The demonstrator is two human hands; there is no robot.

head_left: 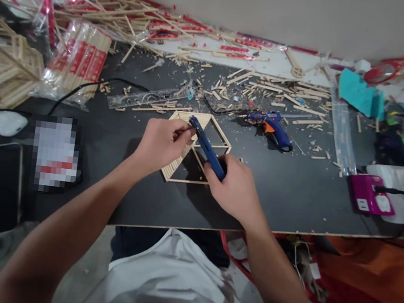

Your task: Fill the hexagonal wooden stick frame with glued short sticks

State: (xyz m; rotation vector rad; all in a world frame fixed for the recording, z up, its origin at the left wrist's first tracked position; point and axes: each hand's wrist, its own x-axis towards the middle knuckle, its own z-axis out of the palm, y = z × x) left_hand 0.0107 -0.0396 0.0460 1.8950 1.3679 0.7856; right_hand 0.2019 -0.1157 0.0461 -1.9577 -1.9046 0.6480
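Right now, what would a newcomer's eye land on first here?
Probably the blue hand tool in the right hand, its tip by the left hand, above the wooden stick frame at center. Next, the blue glue gun to the right, orange trigger showing, then the red-banded chopstick packs at upper left.

Both forearms reach forward, left hand [168,143] pinching, right hand [232,187] curled shut.
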